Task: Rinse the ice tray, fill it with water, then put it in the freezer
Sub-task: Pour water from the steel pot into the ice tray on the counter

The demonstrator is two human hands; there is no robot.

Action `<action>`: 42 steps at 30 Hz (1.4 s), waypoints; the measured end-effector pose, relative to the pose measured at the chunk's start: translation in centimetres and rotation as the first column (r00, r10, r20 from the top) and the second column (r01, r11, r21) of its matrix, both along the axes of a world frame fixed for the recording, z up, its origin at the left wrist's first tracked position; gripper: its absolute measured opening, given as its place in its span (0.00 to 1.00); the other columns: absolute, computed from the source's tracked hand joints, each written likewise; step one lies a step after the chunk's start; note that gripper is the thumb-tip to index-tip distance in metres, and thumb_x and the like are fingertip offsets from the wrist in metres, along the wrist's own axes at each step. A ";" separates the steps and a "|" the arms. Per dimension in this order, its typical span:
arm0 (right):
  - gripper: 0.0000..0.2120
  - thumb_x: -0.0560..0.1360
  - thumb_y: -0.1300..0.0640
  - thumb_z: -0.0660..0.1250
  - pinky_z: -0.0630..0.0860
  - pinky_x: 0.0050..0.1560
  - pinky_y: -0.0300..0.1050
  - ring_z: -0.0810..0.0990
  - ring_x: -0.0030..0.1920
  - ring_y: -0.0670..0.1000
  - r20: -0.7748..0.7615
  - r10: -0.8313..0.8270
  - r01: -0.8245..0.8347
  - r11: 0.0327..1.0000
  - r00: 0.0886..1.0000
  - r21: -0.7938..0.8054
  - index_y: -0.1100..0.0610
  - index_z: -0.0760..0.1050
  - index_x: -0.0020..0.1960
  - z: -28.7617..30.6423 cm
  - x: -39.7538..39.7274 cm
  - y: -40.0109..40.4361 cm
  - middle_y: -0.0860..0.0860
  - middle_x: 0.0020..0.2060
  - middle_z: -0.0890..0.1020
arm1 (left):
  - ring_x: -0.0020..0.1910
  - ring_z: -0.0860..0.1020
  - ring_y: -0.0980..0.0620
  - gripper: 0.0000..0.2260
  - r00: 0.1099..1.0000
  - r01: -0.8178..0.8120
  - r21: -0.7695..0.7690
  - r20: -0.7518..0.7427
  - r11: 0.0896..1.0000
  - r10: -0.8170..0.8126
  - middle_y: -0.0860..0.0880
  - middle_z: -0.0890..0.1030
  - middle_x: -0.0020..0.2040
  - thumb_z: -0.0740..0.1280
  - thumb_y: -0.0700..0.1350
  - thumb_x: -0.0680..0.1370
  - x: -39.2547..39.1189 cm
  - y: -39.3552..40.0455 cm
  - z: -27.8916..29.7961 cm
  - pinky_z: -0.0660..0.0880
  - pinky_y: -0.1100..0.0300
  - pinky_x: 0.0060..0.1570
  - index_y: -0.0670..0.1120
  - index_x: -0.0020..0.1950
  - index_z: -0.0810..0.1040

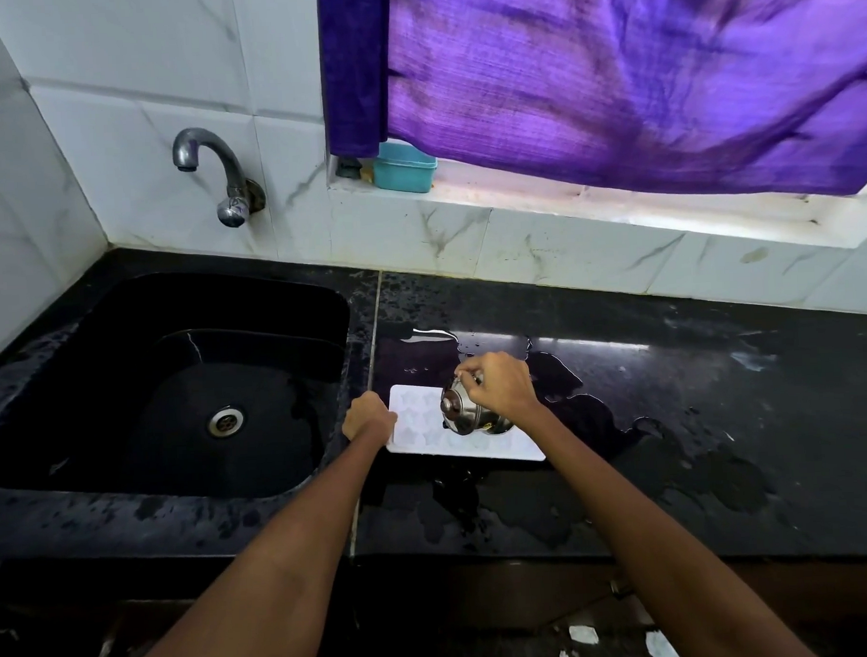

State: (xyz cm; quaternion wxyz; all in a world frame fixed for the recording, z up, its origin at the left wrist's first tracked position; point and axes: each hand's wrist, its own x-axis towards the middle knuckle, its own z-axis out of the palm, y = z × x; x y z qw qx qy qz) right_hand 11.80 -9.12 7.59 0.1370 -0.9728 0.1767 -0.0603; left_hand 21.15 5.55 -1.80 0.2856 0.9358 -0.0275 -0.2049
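A white ice tray (426, 440) with star-shaped moulds lies flat on the black counter (675, 442), just right of the sink. My left hand (368, 420) grips the tray's left edge. My right hand (498, 382) holds a small steel pot (467, 416) by its rim, tilted over the tray's right half with its knobbed lid facing left. The pot hides part of the tray. I cannot tell whether water is pouring.
A black sink (176, 389) with a round drain (225, 421) lies at the left, under a wall tap (216, 174) that is not running. Water puddles spread over the counter around and right of the tray. A teal box (404, 170) sits on the window sill under a purple curtain (609, 72).
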 end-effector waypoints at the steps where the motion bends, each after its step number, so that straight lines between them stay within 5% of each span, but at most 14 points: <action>1: 0.11 0.74 0.57 0.62 0.75 0.46 0.44 0.82 0.47 0.54 0.007 -0.018 0.018 1.000 1.000 0.024 0.50 0.83 0.50 -0.1 0.0 -0.1 0.50 0.44 0.86 | 0.59 0.79 0.42 0.14 1.000 -0.001 0.002 -0.002 1.000 0.001 0.42 0.80 0.60 0.69 0.45 0.75 0.0 0.0 0.0 0.77 0.52 0.55 0.42 0.58 0.80; 11: 0.08 0.74 0.55 0.66 0.77 0.50 0.46 0.82 0.48 0.51 0.054 -0.105 0.088 0.964 0.993 0.250 0.51 0.84 0.49 0.8 -0.6 -3.0 0.49 0.45 0.86 | 0.59 0.79 0.42 0.14 1.000 0.000 0.007 0.003 1.000 0.000 0.41 0.80 0.60 0.68 0.45 0.75 -0.1 0.0 0.1 0.77 0.51 0.55 0.42 0.59 0.80; 24: 0.11 0.75 0.55 0.62 0.75 0.47 0.45 0.81 0.45 0.54 -0.064 -0.012 0.011 1.000 0.998 -0.011 0.50 0.83 0.50 -0.3 -1.3 -2.0 0.50 0.42 0.86 | 0.59 0.79 0.41 0.14 1.000 0.008 0.020 0.010 1.000 -0.008 0.41 0.80 0.60 0.68 0.44 0.75 -0.1 0.0 0.3 0.77 0.51 0.56 0.42 0.59 0.80; 42: 0.11 0.74 0.55 0.60 0.77 0.44 0.47 0.81 0.42 0.56 -0.086 0.009 -0.017 0.996 0.996 -0.088 0.52 0.82 0.45 -0.6 -1.2 -2.1 0.51 0.39 0.85 | 0.60 0.78 0.41 0.14 1.000 -0.010 0.025 0.001 1.000 0.010 0.41 0.79 0.61 0.67 0.43 0.75 -0.5 0.0 0.9 0.76 0.51 0.56 0.41 0.60 0.79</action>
